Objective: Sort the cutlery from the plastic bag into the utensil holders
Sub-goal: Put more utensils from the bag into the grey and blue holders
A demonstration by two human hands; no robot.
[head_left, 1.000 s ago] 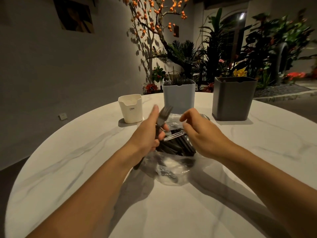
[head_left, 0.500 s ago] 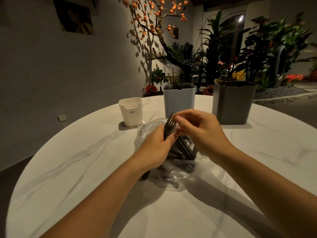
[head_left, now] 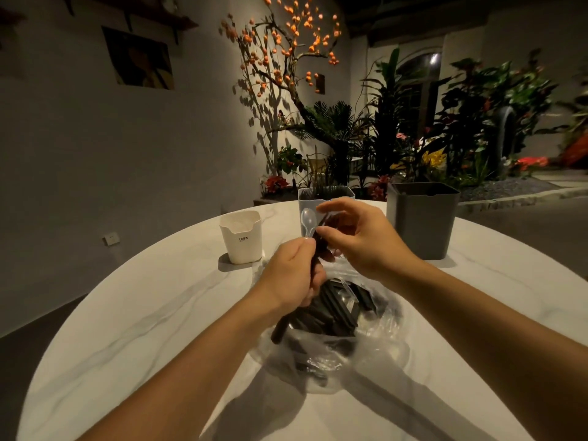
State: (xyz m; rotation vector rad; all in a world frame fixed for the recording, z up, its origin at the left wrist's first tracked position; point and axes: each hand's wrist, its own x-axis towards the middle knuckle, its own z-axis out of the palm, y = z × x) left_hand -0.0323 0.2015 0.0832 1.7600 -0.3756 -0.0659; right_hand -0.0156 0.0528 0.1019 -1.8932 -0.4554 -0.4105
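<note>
Left hand [head_left: 291, 275] fist curled round a bunch of dark cutlery [head_left: 318, 246], handles sticking out below the fist toward the bag [head_left: 375, 342], tips poking up above the thumb; a clear spoon [head_left: 308, 221] stands upright out of the same grip, bowl up, stem pinched at the thumb side; spoon is thin, glossy, see-through plastic, oval bowl, sits in front of the blue holder [head_left: 324, 195]

Right hand [head_left: 359, 240] just beside and above the left, fingers loosely curved, thumb and forefinger tips closing on the dark tips of the bunch; can't tell if it actually pinches them or only touches

Bag lies on the table [head_left: 159, 313] right under both hands, crumpled thin clear film, mouth open upward; inside, a heap of flat matte dark pieces with a few clear ones mixed in; exact types not readable

Three holders in a row at the far side, well apart from the grip: white holder [head_left: 241, 240] on the left, small, rounded-square, notched rim, small printed logo; blue holder in the middle, taller, squarish, partly hidden behind the hands; grey holder [head_left: 423, 221] on the right, largest, matte, tapered

Table is round, white marble look with grey veins, smooth
</note>
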